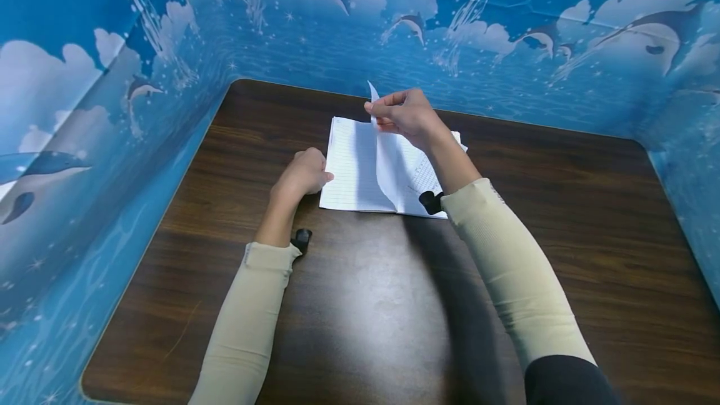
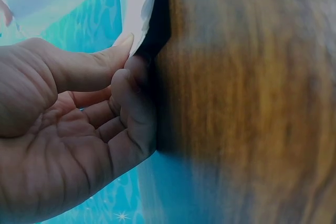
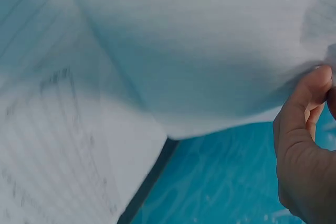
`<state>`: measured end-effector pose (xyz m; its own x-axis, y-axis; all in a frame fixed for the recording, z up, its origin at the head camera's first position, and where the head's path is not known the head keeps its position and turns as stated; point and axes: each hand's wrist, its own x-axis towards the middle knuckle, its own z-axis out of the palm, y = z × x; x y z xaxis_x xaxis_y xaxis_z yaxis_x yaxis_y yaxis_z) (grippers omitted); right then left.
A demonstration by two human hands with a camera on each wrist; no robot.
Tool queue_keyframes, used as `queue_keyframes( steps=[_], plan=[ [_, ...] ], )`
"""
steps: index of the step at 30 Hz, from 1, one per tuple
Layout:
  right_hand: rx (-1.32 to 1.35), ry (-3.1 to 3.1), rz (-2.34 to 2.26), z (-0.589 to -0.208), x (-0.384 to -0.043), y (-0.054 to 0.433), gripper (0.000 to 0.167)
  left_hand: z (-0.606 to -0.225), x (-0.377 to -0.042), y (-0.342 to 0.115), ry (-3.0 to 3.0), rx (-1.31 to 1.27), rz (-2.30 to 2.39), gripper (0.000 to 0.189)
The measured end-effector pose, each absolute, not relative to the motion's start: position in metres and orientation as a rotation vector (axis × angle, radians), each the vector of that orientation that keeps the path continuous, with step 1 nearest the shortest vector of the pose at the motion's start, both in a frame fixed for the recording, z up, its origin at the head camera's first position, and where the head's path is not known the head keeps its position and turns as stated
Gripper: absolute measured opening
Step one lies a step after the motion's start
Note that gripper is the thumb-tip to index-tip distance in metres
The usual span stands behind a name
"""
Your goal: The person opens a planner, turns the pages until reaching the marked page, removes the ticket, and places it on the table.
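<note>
An open notebook [image 1: 350, 170] with ruled white pages lies on the dark wooden table. My left hand [image 1: 306, 172] pinches its left edge between thumb and fingers; the left wrist view shows the thumb on top of the page edge [image 2: 140, 9] and the other fingers curled below. Above the notebook my right hand [image 1: 407, 116] pinches a single page [image 1: 387, 167] near its upper edge. That page stands raised and bowed over the middle of the notebook. In the right wrist view, rows of writing show on the page beneath [image 3: 63, 145].
The brown wood-grain table [image 1: 562, 236] extends on all sides of the notebook. A blue cloth backdrop [image 1: 360, 49] printed with dolphins rises behind the table and along its left and right sides. Dark wrist-camera mounts [image 1: 302, 240] sit at both wrists.
</note>
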<state>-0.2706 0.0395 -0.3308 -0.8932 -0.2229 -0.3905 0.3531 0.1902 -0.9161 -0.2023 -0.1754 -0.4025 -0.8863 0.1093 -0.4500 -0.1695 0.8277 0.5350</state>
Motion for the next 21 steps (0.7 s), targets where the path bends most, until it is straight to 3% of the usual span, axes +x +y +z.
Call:
queue_keyframes(
  steps=[8,15,21],
  plan=[
    [0.152,2.086,-1.726,-0.366,-0.269,-0.006,0.012,-0.448,-0.233,-0.189,2.543,-0.017,0.768,0.046],
    [0.183,2.304,-1.541,-0.398,-0.264,-0.034,0.012,-0.406,-0.209,-0.179,2.544,-0.022,0.814,0.046],
    [0.125,2.457,-1.302,-0.409,-0.264,-0.044,0.014,-0.407,-0.209,-0.186,2.532,0.012,0.893,0.048]
  ],
)
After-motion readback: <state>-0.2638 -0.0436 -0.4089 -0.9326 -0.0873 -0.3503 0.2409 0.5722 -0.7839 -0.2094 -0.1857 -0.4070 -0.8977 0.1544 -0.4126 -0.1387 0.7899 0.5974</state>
